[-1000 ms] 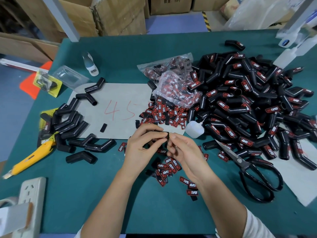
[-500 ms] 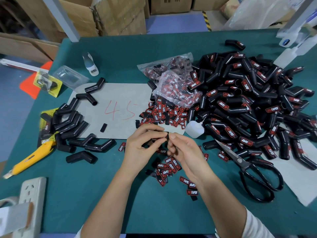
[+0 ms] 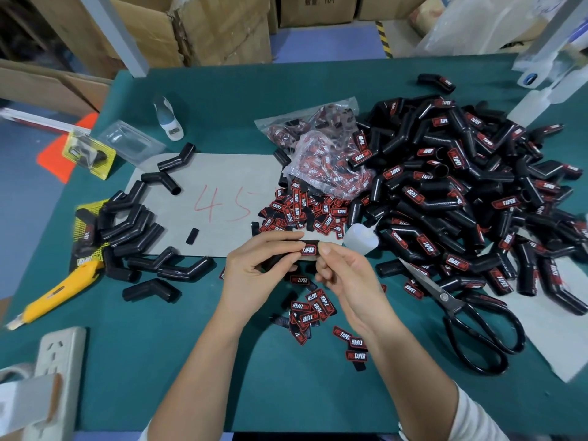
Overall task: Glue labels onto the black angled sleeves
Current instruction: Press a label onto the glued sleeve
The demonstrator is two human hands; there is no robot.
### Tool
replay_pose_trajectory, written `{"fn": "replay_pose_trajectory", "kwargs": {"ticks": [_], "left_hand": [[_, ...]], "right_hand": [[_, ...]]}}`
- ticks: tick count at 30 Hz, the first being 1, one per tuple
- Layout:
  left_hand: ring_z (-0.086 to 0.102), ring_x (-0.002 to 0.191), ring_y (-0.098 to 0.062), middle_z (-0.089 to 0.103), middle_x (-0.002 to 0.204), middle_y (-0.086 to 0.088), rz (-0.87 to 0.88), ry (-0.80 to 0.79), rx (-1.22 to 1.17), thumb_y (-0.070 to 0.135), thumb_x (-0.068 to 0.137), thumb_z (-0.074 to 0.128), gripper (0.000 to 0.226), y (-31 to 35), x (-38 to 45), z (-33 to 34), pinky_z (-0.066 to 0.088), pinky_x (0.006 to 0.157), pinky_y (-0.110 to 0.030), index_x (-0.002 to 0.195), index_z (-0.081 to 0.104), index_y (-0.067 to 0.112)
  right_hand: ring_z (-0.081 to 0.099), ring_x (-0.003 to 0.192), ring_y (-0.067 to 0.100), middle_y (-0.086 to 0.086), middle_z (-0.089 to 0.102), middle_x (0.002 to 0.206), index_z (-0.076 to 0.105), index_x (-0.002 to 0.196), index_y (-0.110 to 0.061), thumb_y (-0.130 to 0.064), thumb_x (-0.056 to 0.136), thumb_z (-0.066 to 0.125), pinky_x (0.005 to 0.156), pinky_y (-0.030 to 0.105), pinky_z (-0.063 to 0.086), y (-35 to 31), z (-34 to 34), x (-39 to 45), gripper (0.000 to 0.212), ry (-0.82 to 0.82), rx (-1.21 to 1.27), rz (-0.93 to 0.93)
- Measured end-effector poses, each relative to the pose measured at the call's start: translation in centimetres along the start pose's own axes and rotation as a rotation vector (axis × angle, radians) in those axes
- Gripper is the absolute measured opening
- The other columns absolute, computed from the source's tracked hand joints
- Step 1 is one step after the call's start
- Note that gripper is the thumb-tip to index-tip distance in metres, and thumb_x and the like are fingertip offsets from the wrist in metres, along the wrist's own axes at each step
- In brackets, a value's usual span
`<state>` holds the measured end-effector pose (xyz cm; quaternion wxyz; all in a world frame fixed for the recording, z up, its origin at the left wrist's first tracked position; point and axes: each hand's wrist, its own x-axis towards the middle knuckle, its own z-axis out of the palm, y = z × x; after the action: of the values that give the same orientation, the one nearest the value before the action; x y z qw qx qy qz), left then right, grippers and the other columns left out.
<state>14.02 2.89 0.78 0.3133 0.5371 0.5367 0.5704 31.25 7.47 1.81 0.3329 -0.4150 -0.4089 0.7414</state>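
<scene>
My left hand (image 3: pixel 259 268) grips a black angled sleeve (image 3: pixel 275 260) just above the green table. A red and black TAPER label (image 3: pixel 308 250) lies on the sleeve's upper end, showing between my two thumbs. My right hand (image 3: pixel 345 275) has its thumb and forefinger at the label's right edge. Loose labels (image 3: pixel 313 308) lie under my hands, and a bigger heap of labels (image 3: pixel 302 211) lies beyond them. Unlabelled sleeves (image 3: pixel 127 227) are heaped at the left. A large pile of labelled sleeves (image 3: pixel 461 192) fills the right.
Black scissors (image 3: pixel 471 326) lie at the right. A small white glue bottle (image 3: pixel 359 238) sits just beyond my right hand. A yellow utility knife (image 3: pixel 57 292) and a power strip (image 3: pixel 54 367) are at the left. Grey card (image 3: pixel 222 186) marked 45 lies in the middle.
The sleeve has turned in my hands, and the label on its end now faces up in plain sight. My hands stay in the same spot.
</scene>
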Motion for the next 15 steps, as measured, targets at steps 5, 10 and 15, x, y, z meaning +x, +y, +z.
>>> {"fn": "replay_pose_trajectory", "kwargs": {"ticks": [5, 10, 15], "left_hand": [[0.074, 0.106, -0.024, 0.076, 0.119, -0.004, 0.011, -0.003, 0.028, -0.001, 0.092, 0.074, 0.018, 0.0, 0.0, 0.0, 0.065, 0.076, -0.035, 0.108, 0.081, 0.006], [0.072, 0.111, -0.024, 0.076, 0.121, -0.001, 0.053, 0.017, 0.039, 0.0, 0.094, 0.075, 0.018, -0.1, -0.1, 0.1, 0.065, 0.079, -0.035, 0.108, 0.08, 0.011], [0.072, 0.115, -0.021, 0.075, 0.123, 0.009, -0.009, 0.076, 0.068, 0.015, 0.093, 0.077, 0.038, 0.0, -0.7, 1.0, 0.059, 0.094, -0.049, 0.113, 0.061, 0.044]], "right_hand": [[0.045, 0.067, 0.01, -0.001, 0.041, 0.069, 0.063, 0.069, -0.025, -0.025, 0.109, 0.054, 0.078, 0.029, 0.045, -0.1, 0.1, -0.1, 0.041, -0.011, -0.023, -0.01], [0.046, 0.068, 0.008, -0.004, 0.042, 0.069, 0.073, 0.079, -0.027, -0.03, 0.107, 0.057, 0.08, 0.028, 0.047, 0.1, 0.0, -0.2, 0.032, -0.045, -0.014, -0.038], [0.061, 0.079, 0.001, -0.008, 0.068, 0.086, 0.079, 0.104, -0.025, -0.026, 0.095, 0.07, 0.078, 0.023, 0.052, 0.7, 0.6, -0.3, 0.013, -0.053, 0.048, -0.048]]}}
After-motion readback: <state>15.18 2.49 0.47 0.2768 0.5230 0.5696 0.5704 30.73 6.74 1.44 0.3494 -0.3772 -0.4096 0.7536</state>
